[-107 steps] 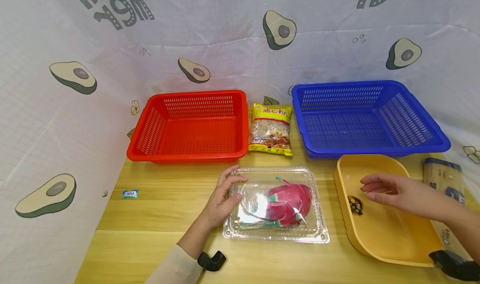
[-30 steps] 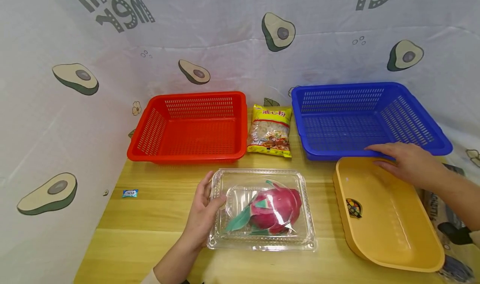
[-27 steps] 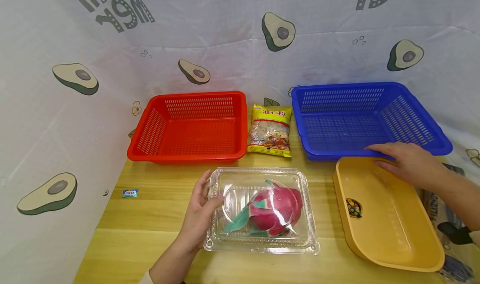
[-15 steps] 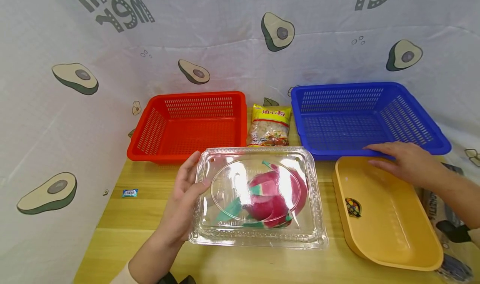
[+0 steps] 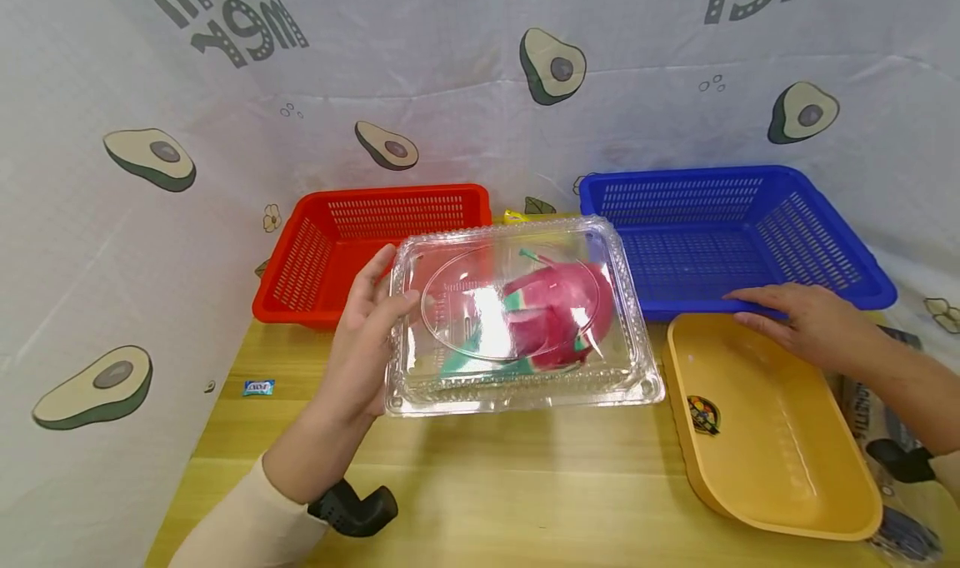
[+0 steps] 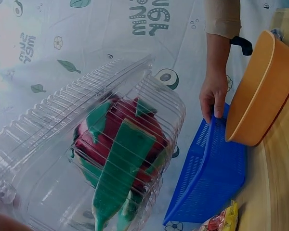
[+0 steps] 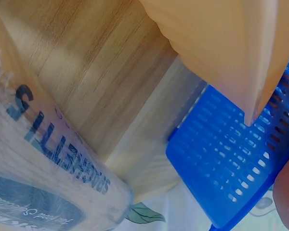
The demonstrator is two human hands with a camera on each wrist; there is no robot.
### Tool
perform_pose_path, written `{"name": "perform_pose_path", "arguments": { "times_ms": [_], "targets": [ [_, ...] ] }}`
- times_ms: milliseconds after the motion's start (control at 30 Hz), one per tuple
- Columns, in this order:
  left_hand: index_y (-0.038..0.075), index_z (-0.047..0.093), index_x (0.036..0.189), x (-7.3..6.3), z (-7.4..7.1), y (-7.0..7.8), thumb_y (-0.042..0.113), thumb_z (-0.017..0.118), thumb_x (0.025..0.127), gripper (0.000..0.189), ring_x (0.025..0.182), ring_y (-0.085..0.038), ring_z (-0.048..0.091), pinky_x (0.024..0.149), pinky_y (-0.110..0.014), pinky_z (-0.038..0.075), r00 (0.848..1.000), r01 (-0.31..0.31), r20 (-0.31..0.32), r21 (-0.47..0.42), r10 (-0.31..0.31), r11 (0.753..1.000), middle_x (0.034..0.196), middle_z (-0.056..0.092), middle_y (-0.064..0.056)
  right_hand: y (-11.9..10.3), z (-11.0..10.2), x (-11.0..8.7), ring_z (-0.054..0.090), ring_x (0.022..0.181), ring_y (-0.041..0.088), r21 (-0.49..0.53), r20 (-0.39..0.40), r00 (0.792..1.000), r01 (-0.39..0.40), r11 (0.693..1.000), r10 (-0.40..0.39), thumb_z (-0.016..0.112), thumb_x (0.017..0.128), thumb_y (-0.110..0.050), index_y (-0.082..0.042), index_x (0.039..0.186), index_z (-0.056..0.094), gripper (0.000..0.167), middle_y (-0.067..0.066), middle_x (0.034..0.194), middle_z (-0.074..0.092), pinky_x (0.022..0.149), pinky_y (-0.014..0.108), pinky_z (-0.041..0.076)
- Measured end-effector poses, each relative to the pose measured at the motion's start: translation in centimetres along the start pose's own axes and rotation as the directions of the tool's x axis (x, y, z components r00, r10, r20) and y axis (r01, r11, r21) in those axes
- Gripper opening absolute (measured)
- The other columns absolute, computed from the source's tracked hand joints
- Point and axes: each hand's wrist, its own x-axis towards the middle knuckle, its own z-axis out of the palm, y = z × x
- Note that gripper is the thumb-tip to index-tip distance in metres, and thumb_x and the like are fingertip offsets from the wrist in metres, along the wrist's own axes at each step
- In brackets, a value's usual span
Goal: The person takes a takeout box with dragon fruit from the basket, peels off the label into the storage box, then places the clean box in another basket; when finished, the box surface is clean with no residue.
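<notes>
A clear plastic clamshell box (image 5: 450, 389) with a pink and green dragon fruit (image 5: 558, 306) inside is held up off the table. My left hand (image 5: 363, 335) grips its left side, thumb on top, the other fingers partly hidden behind it. The left wrist view shows the fruit's green leaf (image 6: 120, 168) through the ribbed plastic. At the front rim of the blue basket (image 5: 840, 218), my right hand (image 5: 813, 326) holds the edge, thumb outside and fingers over the rim. Only a fingertip (image 7: 288, 192) appears in the right wrist view.
Behind the box stands a red basket (image 5: 281, 276). A yellow pasta bag (image 5: 516, 216) is mostly hidden by it. A yellow tray (image 5: 780, 460) lies below my right hand, beside a spaghetti pack (image 7: 58, 154). A small blue packet (image 5: 258, 387) lies at left.
My left hand has lifted the clamshell box up and away from me, tilting it so that it covers most of the pasta bag. My right hand moved earlier from over the tray to the blue basket's rim.
</notes>
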Motion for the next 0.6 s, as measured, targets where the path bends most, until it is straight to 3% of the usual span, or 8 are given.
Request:
{"name": "perform_pose_path", "arguments": {
  "times_ms": [33, 167, 267, 433, 600],
  "targets": [
    [0.029, 0.021, 0.159, 0.4, 0.2, 0.1, 0.013, 0.049, 0.103, 0.064, 0.136, -0.024, 0.048, 0.095, -0.036, 0.058, 1.000, 0.002, -0.015, 0.021, -0.001, 1.000, 0.161, 0.032, 0.009, 0.0, 0.0, 0.0, 0.063, 0.111, 0.053, 0.000, -0.002, 1.000, 0.003, 1.000, -0.003, 0.072, 0.095, -0.024, -0.005, 0.129, 0.068, 0.039, 0.030, 0.121, 0.070, 0.091, 0.071, 0.048],
    [0.032, 0.028, 0.157, 2.2, 1.3, 0.2, 0.018, 0.054, 0.100, 0.064, 0.136, -0.023, 0.046, 0.083, -0.028, 0.059, 0.997, 0.027, -0.076, 0.064, -0.022, 0.998, 0.161, 0.035, 0.009, 0.0, 0.0, 0.0, 0.064, 0.110, 0.053, -0.003, -0.004, 1.000, 0.007, 1.000, -0.007, 0.071, 0.095, -0.024, -0.005, 0.129, 0.068, 0.039, 0.029, 0.120, 0.070, 0.090, 0.070, 0.048],
    [0.033, 0.031, 0.155, 3.6, 2.1, 0.1, 0.019, 0.057, 0.099, 0.063, 0.132, -0.026, 0.049, 0.078, -0.031, 0.061, 0.995, 0.034, -0.093, 0.054, -0.029, 0.998, 0.159, 0.037, 0.008, 0.0, 0.1, 0.1, 0.065, 0.109, 0.053, -0.003, -0.011, 1.000, 0.012, 1.000, -0.012, 0.072, 0.094, -0.024, -0.005, 0.128, 0.069, 0.039, 0.029, 0.119, 0.071, 0.090, 0.070, 0.049],
    [0.031, 0.034, 0.154, 6.2, 3.6, 0.0, 0.020, 0.059, 0.098, 0.062, 0.133, -0.023, 0.051, 0.098, -0.043, 0.057, 0.992, 0.037, -0.123, 0.064, -0.029, 0.997, 0.159, 0.038, 0.007, 0.0, 0.1, 0.0, 0.064, 0.109, 0.053, -0.012, -0.017, 1.000, 0.015, 1.000, -0.015, 0.073, 0.093, -0.023, -0.004, 0.127, 0.069, 0.039, 0.029, 0.119, 0.070, 0.090, 0.070, 0.048],
    [0.026, 0.033, 0.155, 8.6, 5.4, -0.2, 0.016, 0.059, 0.098, 0.064, 0.140, -0.019, 0.045, 0.112, -0.043, 0.048, 0.990, 0.021, -0.143, 0.069, -0.011, 0.997, 0.163, 0.035, 0.003, -0.1, 0.1, 0.0, 0.065, 0.108, 0.052, -0.013, -0.016, 1.000, 0.016, 1.000, -0.016, 0.073, 0.094, -0.023, -0.004, 0.127, 0.069, 0.038, 0.029, 0.118, 0.071, 0.090, 0.070, 0.049]
  ]
}}
